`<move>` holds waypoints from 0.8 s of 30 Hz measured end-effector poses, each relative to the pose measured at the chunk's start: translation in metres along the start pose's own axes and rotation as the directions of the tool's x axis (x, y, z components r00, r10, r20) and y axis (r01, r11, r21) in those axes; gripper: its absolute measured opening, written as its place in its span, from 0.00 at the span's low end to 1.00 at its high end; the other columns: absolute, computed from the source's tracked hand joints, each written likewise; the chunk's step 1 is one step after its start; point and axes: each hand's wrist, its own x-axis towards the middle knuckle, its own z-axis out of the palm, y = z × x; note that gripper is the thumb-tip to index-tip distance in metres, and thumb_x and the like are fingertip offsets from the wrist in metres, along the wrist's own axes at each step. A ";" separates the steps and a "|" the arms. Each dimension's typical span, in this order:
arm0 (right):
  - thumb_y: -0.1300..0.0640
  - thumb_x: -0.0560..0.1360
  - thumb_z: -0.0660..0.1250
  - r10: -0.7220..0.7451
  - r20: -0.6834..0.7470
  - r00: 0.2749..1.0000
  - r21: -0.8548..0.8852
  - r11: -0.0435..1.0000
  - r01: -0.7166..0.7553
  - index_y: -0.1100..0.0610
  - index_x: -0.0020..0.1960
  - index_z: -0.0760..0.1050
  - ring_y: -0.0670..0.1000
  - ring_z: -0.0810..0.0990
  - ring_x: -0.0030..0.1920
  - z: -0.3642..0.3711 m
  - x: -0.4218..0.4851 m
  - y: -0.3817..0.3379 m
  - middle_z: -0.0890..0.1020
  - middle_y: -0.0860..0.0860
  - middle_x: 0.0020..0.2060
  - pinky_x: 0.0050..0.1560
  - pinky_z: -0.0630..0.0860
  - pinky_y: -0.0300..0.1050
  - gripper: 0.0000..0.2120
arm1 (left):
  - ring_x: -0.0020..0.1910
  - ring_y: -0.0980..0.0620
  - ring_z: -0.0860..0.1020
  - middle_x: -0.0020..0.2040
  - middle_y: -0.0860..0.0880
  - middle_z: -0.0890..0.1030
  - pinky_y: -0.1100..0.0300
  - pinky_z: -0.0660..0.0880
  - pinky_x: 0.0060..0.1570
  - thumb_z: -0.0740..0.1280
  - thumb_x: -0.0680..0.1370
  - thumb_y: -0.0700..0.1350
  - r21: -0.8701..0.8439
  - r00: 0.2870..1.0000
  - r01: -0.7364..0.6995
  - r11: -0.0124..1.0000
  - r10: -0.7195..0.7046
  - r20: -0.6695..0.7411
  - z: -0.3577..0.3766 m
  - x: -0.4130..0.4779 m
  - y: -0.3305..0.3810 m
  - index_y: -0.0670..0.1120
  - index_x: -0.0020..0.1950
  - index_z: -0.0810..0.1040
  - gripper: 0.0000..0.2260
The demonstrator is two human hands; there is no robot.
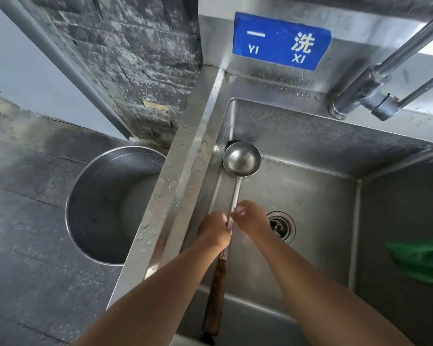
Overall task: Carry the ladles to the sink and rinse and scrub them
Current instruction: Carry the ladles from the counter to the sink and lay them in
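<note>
A long steel ladle (pixel 241 159) with a dark wooden handle lies along the left wall of the steel sink (pixel 310 156), its bowl up near the far left corner. My left hand (pixel 215 231) grips the metal shaft just above the wooden handle. My right hand (pixel 250 218) pinches the same shaft a little higher, its fingers curled round it. The two hands almost touch. No water runs from the tap (pixel 375 83).
A large steel pot (pixel 90 208) stands on the dark floor left of the sink. The drain (pixel 283 227) sits mid-basin, right of my hands. A green cloth (pixel 420 260) hangs at the right edge. A blue sign (pixel 281 41) marks the backsplash.
</note>
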 end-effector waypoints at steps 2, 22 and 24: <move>0.56 0.75 0.67 -0.075 0.025 0.997 -0.144 0.986 0.078 0.56 0.58 0.80 0.56 0.82 0.56 -0.011 -0.021 -0.003 0.84 0.54 0.55 0.55 0.76 0.44 0.12 | 0.44 0.48 0.82 0.44 0.46 0.82 0.58 0.76 0.38 0.65 0.77 0.35 0.087 0.999 -0.045 0.995 0.045 0.012 -0.011 -0.020 0.003 0.44 0.49 0.80 0.07; 0.47 0.74 0.66 -0.678 0.525 0.514 -0.462 0.280 0.842 0.52 0.57 0.78 0.57 0.81 0.57 0.113 -0.321 -0.213 0.83 0.54 0.55 0.54 0.76 0.47 0.14 | 0.56 0.42 0.81 0.57 0.47 0.82 0.52 0.78 0.55 0.63 0.75 0.43 -0.088 0.834 0.229 0.969 -0.242 -0.496 -0.200 -0.345 -0.203 0.52 0.59 0.79 0.14; 0.47 0.73 0.66 -0.660 0.616 0.431 -0.431 0.175 0.885 0.51 0.56 0.78 0.57 0.81 0.57 0.169 -0.371 -0.221 0.83 0.54 0.55 0.54 0.77 0.48 0.14 | 0.57 0.43 0.80 0.57 0.46 0.82 0.53 0.78 0.55 0.63 0.74 0.43 -0.182 0.767 0.293 0.939 -0.344 -0.542 -0.195 -0.397 -0.259 0.52 0.59 0.79 0.15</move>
